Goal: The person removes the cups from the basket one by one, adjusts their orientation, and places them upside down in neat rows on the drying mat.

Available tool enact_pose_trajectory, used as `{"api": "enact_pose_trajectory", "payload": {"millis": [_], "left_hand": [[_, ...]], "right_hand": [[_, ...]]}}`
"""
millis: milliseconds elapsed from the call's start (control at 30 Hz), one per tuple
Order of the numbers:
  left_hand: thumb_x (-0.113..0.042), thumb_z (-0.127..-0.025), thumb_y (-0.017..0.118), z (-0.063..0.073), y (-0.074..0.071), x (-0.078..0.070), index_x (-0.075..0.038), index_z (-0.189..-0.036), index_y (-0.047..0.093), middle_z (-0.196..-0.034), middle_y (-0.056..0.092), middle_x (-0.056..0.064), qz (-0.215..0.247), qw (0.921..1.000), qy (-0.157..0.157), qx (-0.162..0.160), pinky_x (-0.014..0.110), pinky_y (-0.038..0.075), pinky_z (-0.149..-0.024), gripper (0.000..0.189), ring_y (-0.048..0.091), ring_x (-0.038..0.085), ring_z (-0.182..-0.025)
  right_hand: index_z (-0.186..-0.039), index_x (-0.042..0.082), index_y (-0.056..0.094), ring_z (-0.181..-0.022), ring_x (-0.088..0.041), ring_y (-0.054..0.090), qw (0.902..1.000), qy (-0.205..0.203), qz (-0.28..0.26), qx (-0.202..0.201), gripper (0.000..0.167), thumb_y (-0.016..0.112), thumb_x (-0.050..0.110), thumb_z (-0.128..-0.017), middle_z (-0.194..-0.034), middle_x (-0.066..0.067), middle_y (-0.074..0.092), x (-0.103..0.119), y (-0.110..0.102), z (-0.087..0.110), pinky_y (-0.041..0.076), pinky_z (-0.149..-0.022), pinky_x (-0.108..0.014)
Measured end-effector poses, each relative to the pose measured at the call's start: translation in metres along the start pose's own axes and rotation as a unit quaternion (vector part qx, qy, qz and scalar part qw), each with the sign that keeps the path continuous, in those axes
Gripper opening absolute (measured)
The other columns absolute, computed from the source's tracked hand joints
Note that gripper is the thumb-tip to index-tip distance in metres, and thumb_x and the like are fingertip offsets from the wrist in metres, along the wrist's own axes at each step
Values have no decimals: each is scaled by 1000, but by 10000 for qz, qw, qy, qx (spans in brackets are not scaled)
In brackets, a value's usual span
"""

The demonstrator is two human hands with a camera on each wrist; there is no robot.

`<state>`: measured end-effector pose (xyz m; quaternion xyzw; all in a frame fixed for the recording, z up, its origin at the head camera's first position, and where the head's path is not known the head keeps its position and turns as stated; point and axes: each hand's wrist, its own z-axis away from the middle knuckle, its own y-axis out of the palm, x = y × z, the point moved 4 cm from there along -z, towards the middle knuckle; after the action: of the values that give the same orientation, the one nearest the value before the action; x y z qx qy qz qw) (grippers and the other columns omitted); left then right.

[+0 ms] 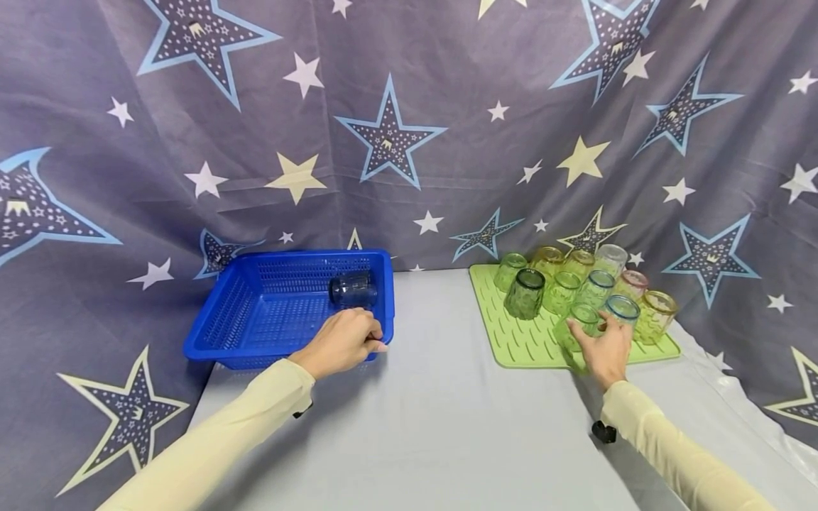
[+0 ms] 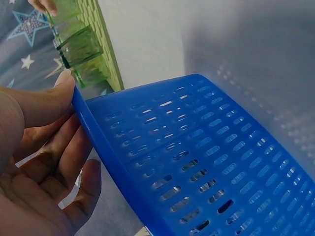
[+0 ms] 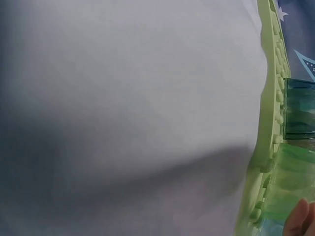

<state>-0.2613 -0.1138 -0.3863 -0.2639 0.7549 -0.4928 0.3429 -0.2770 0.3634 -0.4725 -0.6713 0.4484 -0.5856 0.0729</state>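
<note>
My left hand (image 1: 345, 342) is at the front right corner of a blue plastic basket (image 1: 246, 353). In the left wrist view its thumb and fingers hold the basket's rim (image 2: 106, 160). A dark blue glass (image 1: 353, 289) lies on its side inside the basket. On the right, my right hand (image 1: 606, 351) grips a light green glass (image 1: 569, 335) at the front of a lime green drying mat (image 1: 520, 351), thumb on one side and fingers on the other. Only fingertips (image 3: 298, 216) of that hand show in the right wrist view, beside the green glass.
Several more glasses stand on the mat, among them a dark green one (image 1: 525, 294), a blue-rimmed one (image 1: 623, 307) and a yellow one (image 1: 658, 316). White cloth (image 1: 434, 397) covers the table between basket and mat. A star-patterned curtain (image 1: 409, 213) hangs behind.
</note>
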Motion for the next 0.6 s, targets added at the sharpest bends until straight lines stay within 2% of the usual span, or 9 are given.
{"api": "enact_pose_trajectory", "payload": {"millis": [267, 433, 600], "left_hand": [[-22, -88, 84, 1, 0, 1, -14, -85, 79, -80, 64, -8, -34, 10000, 16, 5, 30, 51, -65, 10, 56, 9, -74], [-22, -88, 84, 1, 0, 1, -14, -87, 80, -81, 64, -8, -2, 10000, -20, 68, 29, 51, -65, 10, 56, 9, -74], [-24, -89, 84, 0, 0, 3, -14, -89, 80, -82, 66, -8, 70, 9998, -123, 120, 29, 52, -66, 10, 58, 8, -74]], "right_hand": [[-146, 0, 46, -103, -36, 46, 9999, -33, -75, -123, 70, 77, 32, -93, -117, -25, 48, 4, -1, 1, 38, -85, -47], [-143, 2, 49, -95, -32, 46, 9997, -38, -118, -198, 62, 76, 28, -94, -105, -17, 48, 9, 0, 5, 35, -78, -44], [-134, 2, 56, -81, -25, 45, 9970, -487, -278, -540, 47, 74, 22, -95, -91, -12, 49, 18, 2, 10, 33, -76, -40]]}}
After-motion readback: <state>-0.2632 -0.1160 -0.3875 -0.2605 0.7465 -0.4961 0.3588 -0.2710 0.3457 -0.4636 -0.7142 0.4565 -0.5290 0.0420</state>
